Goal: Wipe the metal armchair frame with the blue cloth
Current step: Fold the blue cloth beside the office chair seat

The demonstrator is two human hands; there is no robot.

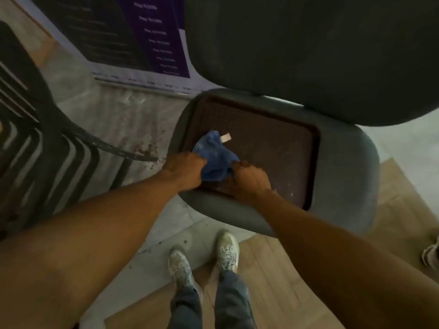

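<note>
a padded grey chair (344, 186) fills the upper right, its broad dark backrest (308, 51) rising beyond the grip and its rounded seat carrying a brown, finely textured rectangular tray (273, 148) speckled with pale dust. left of the grip stands the metal armchair frame (35, 129), dark curved bars and slats, one thin bar reaching toward the left hand; it is blurred. beyond the grip a purple and black printed banner (142, 43) lies flat on the pale stained floor (114, 119), and wood-look planks (273, 269) lie nearer than the grip. the blue cloth (215, 155) is soft, crumpled into a bunch on the tray's near left corner, its long axis running from the grip up and away, a small white tag (225, 138) at the far end. the left hand (185, 170) is closed on the cloth's left side; the right hand (251, 179) is closed on its right edge, knuckles up
</note>
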